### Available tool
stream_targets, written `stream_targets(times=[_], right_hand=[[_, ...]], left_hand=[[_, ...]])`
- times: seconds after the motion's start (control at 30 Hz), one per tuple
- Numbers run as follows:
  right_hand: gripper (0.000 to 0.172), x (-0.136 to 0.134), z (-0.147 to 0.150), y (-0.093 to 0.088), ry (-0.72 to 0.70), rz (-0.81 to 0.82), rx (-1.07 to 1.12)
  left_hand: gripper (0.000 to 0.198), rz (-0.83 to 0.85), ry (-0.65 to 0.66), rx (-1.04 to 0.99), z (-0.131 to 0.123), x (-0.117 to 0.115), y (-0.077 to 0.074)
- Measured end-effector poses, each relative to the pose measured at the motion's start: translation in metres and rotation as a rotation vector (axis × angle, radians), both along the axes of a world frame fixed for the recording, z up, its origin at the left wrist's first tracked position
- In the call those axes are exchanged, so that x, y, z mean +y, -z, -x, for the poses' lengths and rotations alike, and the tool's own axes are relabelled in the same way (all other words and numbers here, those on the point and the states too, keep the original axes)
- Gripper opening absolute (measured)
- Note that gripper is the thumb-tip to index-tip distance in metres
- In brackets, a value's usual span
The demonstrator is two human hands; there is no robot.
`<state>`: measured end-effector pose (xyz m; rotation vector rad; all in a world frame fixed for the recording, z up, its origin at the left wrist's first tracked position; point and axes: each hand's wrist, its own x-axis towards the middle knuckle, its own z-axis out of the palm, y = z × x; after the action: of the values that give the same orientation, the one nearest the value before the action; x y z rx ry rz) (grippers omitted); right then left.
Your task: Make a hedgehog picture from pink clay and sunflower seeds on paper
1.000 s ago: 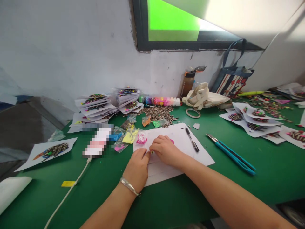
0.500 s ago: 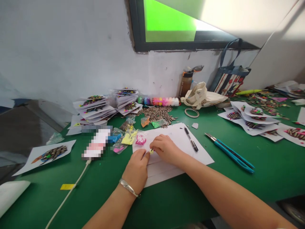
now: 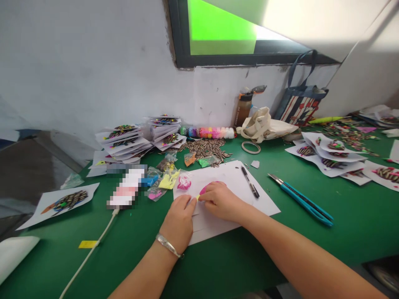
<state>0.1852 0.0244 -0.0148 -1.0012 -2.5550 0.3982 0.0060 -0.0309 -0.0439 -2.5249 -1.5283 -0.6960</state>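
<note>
On the green table both my hands rest on a white sheet of paper (image 3: 230,176). My left hand (image 3: 179,222), with a silver bracelet at the wrist, lies knuckles up with its fingers curled and its fingertips pressed onto the sheet. My right hand (image 3: 220,201) meets it from the right, fingers pinched round a tiny yellow bit at the point where both hands touch. Just behind my right hand a pink shape (image 3: 208,187) shows on the paper.
Small bags of coloured material (image 3: 170,178) and a pile of striped seeds (image 3: 207,148) lie behind the sheet. A black pen (image 3: 251,187), blue utility knife (image 3: 304,201), tape ring (image 3: 252,147), stacked finished cards (image 3: 124,139), a blurred phone with white cable (image 3: 124,191) and bags surround it.
My right hand slid slightly toward me and to the right, uncovering the pink shape on the paper. My left hand stayed put.
</note>
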Motion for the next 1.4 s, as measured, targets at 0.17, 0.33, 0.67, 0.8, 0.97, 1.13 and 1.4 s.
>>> stream_targets(times=[0.17,0.33,0.67,0.8,0.97,1.13,1.4], right_hand=[[0.025,0.000,0.000,0.001,-0.004,0.023,-0.003],[0.024,-0.002,-0.002,-0.004,-0.031,0.017,0.004],[0.022,-0.007,-0.002,-0.008,-0.010,0.012,-0.053],[0.024,-0.005,-0.002,-0.007,-0.008,0.016,-0.029],[0.030,0.006,-0.006,0.001,0.041,0.035,0.068],[0.027,0.012,-0.002,0.008,0.025,0.004,0.097],[0.021,0.011,0.008,0.009,-0.011,-0.050,0.082]], left_hand=[[0.043,-0.011,0.006,0.019,0.000,0.000,0.000],[0.040,-0.030,-0.007,0.031,-0.001,-0.001,0.001],[0.041,-0.015,0.001,0.031,0.000,-0.001,-0.001],[0.041,-0.022,-0.003,0.035,0.000,0.000,-0.002],[0.041,-0.034,-0.006,0.032,0.000,-0.001,-0.001],[0.039,-0.017,0.006,0.027,-0.001,-0.001,-0.001],[0.034,-0.008,0.013,-0.002,-0.001,0.001,-0.002]])
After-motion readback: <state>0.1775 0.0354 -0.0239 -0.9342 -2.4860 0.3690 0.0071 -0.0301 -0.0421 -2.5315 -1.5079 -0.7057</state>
